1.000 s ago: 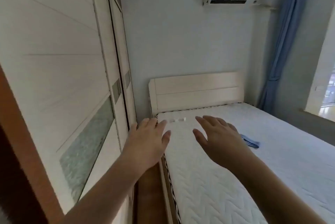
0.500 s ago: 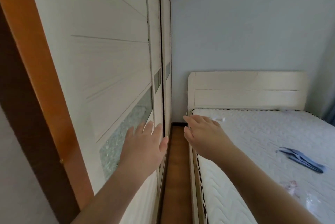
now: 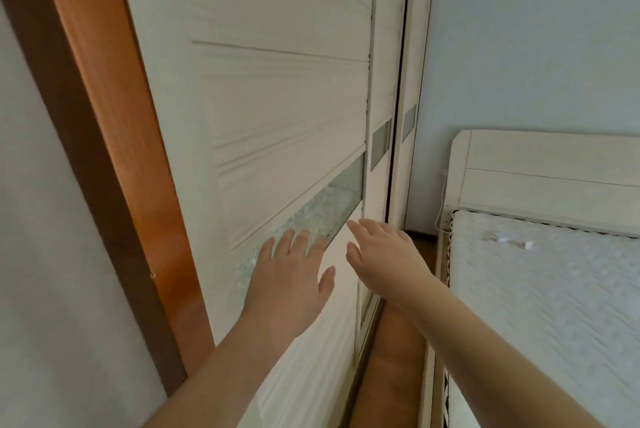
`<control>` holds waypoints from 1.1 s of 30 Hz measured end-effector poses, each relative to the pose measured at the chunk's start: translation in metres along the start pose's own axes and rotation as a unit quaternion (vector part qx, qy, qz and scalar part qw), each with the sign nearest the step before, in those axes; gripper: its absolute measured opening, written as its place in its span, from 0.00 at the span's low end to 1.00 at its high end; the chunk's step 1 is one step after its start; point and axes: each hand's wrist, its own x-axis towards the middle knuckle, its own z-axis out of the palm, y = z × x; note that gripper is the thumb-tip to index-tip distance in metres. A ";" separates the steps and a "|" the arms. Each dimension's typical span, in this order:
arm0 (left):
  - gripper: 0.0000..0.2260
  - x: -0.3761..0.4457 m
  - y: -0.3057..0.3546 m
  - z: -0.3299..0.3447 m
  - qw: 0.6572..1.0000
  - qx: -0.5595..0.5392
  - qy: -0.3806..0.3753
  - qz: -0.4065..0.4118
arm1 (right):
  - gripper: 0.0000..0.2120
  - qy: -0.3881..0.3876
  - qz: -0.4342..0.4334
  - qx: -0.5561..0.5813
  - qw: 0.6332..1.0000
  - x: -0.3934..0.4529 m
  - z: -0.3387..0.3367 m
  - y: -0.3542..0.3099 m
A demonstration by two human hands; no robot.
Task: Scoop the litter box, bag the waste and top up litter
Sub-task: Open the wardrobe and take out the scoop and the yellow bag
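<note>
Head view: two hands out in front, both w/ fingers straight and a bit spread, holding nothing. Left hand (image 3: 289, 280) is raised flat in front of the near wardrobe door (image 3: 277, 108), fingertips over the frosted glass strip (image 3: 322, 216); can't tell if they actually touch the panel. Right hand (image 3: 382, 254) reaches toward the edge of that door, index finger up by the door's edge, close to the dark gap between the two sliding doors; contact not clear either.

Vs half a sec ago: view has swung further left and closer to the wardrobe. Door now fills most of the frame, the bed is pushed to the right edge, and the blue cloth and AC unit are out of shot. Both hands are higher and nearer the door; the right one has moved from over the mattress corner across to the door edge.

Count: 2 hands, 2 sliding doors, the second door (image 3: 412, 108) further back, 1 bed w/ 1 headboard (image 3: 554, 178) and 1 quilted white mattress (image 3: 554, 306), 1 small white item (image 3: 509, 238) near the mattress top, 1 thin cord (image 3: 441, 199) hanging by the headboard, 1 orange-brown door frame (image 3: 104, 150) at left.

Litter box, scoop, bag, litter: none in shot, location unknown.
</note>
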 end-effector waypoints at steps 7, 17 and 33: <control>0.31 -0.003 0.003 0.019 0.995 0.057 -0.024 -0.072 | 0.25 -0.005 -0.067 0.028 0.997 0.015 0.026 0.009; 0.28 -0.023 0.007 0.040 0.985 0.091 -0.033 -0.140 | 0.28 -0.089 -0.115 0.199 0.969 0.045 0.067 -0.019; 0.33 -0.033 -0.006 0.093 0.940 0.303 -0.061 -0.143 | 0.33 -0.154 0.081 0.603 0.778 0.090 0.088 -0.078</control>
